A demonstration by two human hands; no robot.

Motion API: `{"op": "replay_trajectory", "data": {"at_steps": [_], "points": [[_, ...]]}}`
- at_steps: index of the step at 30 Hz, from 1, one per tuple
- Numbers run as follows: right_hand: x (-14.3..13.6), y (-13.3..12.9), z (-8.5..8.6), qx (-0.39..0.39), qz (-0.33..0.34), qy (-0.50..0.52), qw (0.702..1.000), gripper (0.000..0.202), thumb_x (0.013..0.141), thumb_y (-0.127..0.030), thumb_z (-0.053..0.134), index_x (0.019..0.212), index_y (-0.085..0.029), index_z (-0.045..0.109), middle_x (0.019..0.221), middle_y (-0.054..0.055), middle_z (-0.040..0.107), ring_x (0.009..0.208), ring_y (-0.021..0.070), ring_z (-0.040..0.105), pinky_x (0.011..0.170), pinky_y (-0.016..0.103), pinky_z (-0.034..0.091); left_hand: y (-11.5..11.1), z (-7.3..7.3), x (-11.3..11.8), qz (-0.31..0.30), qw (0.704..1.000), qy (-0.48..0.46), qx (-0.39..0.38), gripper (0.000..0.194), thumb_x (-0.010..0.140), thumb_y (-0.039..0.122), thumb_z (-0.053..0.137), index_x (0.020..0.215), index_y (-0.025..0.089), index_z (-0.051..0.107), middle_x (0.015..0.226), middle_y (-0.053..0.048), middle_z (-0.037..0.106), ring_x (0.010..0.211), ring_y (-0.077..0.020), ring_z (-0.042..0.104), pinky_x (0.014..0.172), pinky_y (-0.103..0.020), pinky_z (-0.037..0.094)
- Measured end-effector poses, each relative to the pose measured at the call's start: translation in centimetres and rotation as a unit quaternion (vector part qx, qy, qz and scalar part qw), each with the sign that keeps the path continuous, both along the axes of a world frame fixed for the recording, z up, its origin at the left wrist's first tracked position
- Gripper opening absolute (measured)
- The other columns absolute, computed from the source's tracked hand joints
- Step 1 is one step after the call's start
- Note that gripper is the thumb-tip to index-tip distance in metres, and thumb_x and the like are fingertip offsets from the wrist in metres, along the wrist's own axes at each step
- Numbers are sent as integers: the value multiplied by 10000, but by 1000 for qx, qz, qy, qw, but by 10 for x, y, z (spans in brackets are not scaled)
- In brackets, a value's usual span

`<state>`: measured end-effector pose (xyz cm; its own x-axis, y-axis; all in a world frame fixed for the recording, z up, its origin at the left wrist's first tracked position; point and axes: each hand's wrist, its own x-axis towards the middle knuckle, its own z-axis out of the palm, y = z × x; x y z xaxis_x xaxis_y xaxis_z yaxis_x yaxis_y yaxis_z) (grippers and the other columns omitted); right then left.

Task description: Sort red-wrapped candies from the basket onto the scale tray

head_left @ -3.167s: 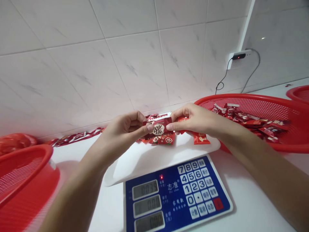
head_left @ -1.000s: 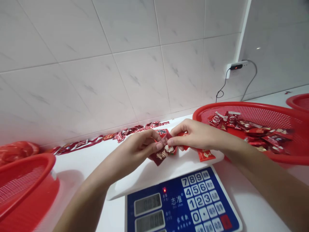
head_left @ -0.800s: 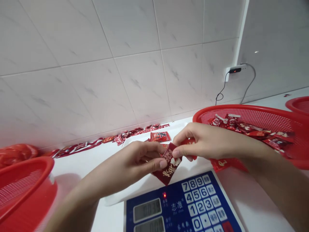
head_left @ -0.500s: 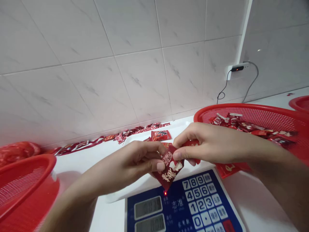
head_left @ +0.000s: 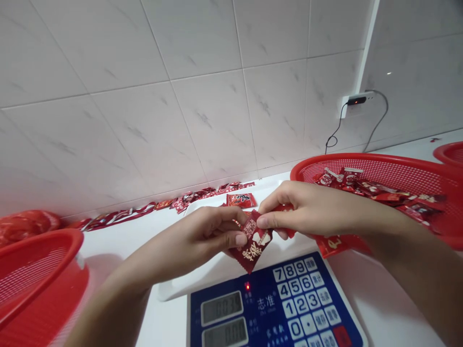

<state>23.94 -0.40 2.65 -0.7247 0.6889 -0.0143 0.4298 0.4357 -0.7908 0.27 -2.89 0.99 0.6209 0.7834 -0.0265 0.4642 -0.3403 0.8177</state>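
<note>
Between both hands is a dark red candy packet (head_left: 255,246) with pale lettering, held tilted above the tray of a digital scale (head_left: 267,303). My left hand (head_left: 213,231) pinches its left edge between thumb and fingers. At its upper right edge, the thumb and fingers of my right hand (head_left: 296,212) are closed on it. Just behind the hands, a brighter red packet (head_left: 241,200) lies on the white scale tray (head_left: 202,205). More red wrapping shows under my right fingers, and I cannot tell whether it is held.
A red mesh basket (head_left: 361,158) holding several red packets stands at the right. Another red basket (head_left: 47,284) is at the left, near a red plastic bag (head_left: 31,225). A row of packets (head_left: 195,196) lines the tiled wall. A red packet (head_left: 334,245) lies beside the scale.
Both hands and the candy packet have risen slightly, away from the scale's display. The pinch of each hand looks the same.
</note>
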Motion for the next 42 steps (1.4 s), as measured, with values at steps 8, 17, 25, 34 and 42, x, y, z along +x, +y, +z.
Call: {"op": "replay_trajectory", "data": {"at_steps": [8, 17, 25, 34, 42], "points": [[0, 4, -4, -23, -16, -6, 1000, 328, 942, -346, 620, 662, -177, 597, 570, -58, 500, 470, 68, 364, 449, 256, 244, 3, -3, -2, 26, 998, 46, 42, 226, 1009, 392, 552, 997, 198, 666, 848, -23, 672, 787, -177, 651, 696, -277, 557], [-2, 6, -5, -23, -39, 11, 999, 331, 931, -382, 646, 680, -166, 647, 610, -31, 564, 443, 50, 334, 441, 251, 237, 4, -3, 2, 36, 999, -18, -16, 233, 994, 401, 607, 1083, 200, 684, 958, -58, 758, 919, -222, 735, 841, -341, 613], [-5, 13, -12, 3, -122, 51, 991, 331, 885, -464, 704, 1103, -220, 753, 685, -12, 625, 525, 94, 454, 497, 231, 319, 10, -9, 16, 136, 971, -196, -17, 426, 899, 481, 749, 1194, 185, 668, 1071, -104, 795, 919, -236, 778, 890, -366, 634], [-3, 4, -8, 60, -70, 14, 996, 164, 854, -330, 682, 833, -218, 799, 771, 21, 746, 704, 150, 632, 616, 262, 414, 3, -2, 6, 67, 994, -87, -30, 291, 981, 459, 649, 1063, 182, 684, 1041, -100, 803, 930, -233, 782, 845, -350, 641], [0, 12, -6, 56, -150, 43, 986, 278, 837, -481, 740, 875, -212, 798, 680, 7, 644, 638, 135, 547, 589, 260, 366, 4, -5, 18, 147, 973, -178, -22, 334, 941, 470, 694, 1068, 184, 580, 1085, -120, 785, 960, -269, 786, 884, -392, 637]]}}
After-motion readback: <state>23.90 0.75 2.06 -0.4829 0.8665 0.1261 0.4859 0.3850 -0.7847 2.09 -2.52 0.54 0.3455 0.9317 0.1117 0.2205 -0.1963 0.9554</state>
